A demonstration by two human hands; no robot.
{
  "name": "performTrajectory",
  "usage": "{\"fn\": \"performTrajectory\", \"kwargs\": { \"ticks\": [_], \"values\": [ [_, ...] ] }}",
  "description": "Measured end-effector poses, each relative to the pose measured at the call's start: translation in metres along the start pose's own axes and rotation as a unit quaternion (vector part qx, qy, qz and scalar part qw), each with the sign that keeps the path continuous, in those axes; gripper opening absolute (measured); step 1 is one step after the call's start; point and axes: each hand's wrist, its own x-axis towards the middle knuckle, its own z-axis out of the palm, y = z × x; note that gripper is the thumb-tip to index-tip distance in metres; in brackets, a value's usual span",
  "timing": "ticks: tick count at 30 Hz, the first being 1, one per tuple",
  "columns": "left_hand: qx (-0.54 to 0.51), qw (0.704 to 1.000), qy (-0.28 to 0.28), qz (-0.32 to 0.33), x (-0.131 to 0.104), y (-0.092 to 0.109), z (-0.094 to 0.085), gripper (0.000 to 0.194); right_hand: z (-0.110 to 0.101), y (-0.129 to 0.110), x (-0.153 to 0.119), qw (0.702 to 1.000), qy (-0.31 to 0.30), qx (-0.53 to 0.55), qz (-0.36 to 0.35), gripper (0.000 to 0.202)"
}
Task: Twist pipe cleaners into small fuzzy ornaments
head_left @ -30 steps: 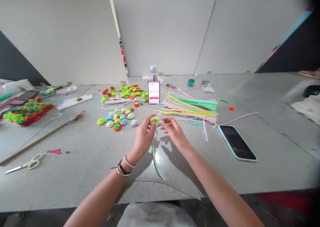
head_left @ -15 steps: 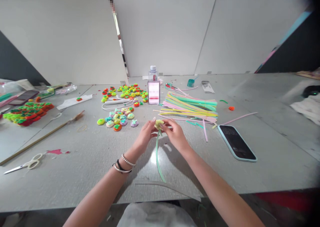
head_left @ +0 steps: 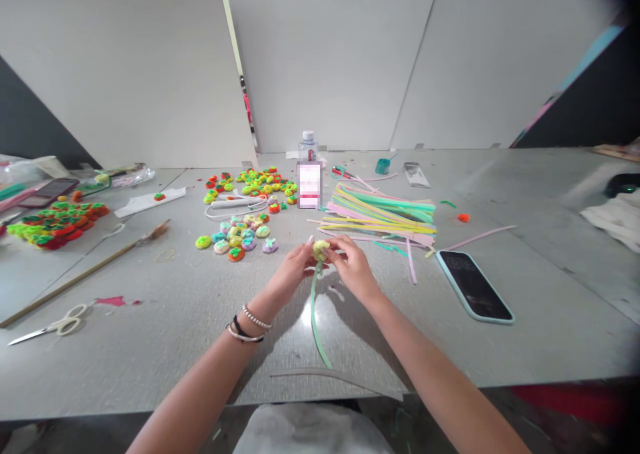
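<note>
Between my two hands is a small yellow pipe-cleaner flower (head_left: 321,249), held just above the table. My left hand (head_left: 295,267) pinches it from the left, and my right hand (head_left: 354,266) grips its right side with thumb and fingers. A long mint-green pipe cleaner (head_left: 314,317) hangs from beneath the flower and curves toward the table's front edge. To the left of my hands sits a cluster of pastel pipe-cleaner flowers (head_left: 249,243). The undersides of my fingers are partly hidden.
A bundle of pipe cleaners (head_left: 380,214) lies right of centre, behind a phone (head_left: 475,286). A bottle (head_left: 309,151) stands at the back. On the left are scissors (head_left: 65,324), a wooden stick (head_left: 75,279) and red-and-green pieces (head_left: 60,224). A grey strip (head_left: 335,374) lies at the front edge.
Both hands keep hold of the yellow flower, which has turned slightly. The person behind the partition gap has moved mostly out of sight.
</note>
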Motion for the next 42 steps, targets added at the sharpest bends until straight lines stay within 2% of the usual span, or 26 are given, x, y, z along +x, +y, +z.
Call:
{"fn": "performTrajectory", "kwargs": {
  "ticks": [8,13,16,21,27,30,35,42],
  "values": [
    [0.057,0.997,0.053,0.003,-0.002,0.003,0.002,0.041,0.002,0.002,-0.001,1.0,-0.018,0.018,0.018,0.031],
    [0.028,0.999,0.032,-0.003,-0.001,0.002,0.003,0.051,0.002,0.005,0.002,0.999,-0.015,0.031,0.033,0.031],
    [0.036,0.999,0.025,0.013,-0.002,0.005,0.004,0.049,0.0,0.007,0.004,1.0,-0.005,0.007,0.029,0.029],
    [0.069,0.996,0.013,0.047,-0.002,0.008,0.001,0.044,-0.001,0.002,0.001,0.998,-0.011,-0.059,-0.034,0.029],
    [0.049,0.997,0.027,0.056,0.0,0.011,-0.005,0.046,0.006,0.0,-0.007,0.978,-0.035,-0.155,-0.137,0.052],
    [0.067,0.996,0.001,0.059,-0.001,0.012,-0.007,0.046,0.007,0.002,-0.007,0.971,-0.023,-0.187,-0.146,0.053],
    [0.111,0.99,-0.054,0.063,0.0,0.009,-0.014,0.046,0.004,0.002,-0.007,0.978,-0.011,-0.169,-0.125,0.039],
    [0.104,0.989,-0.083,0.062,-0.001,0.015,-0.017,0.048,0.002,-0.002,-0.006,0.976,-0.02,-0.165,-0.139,0.039]
  ]
}}
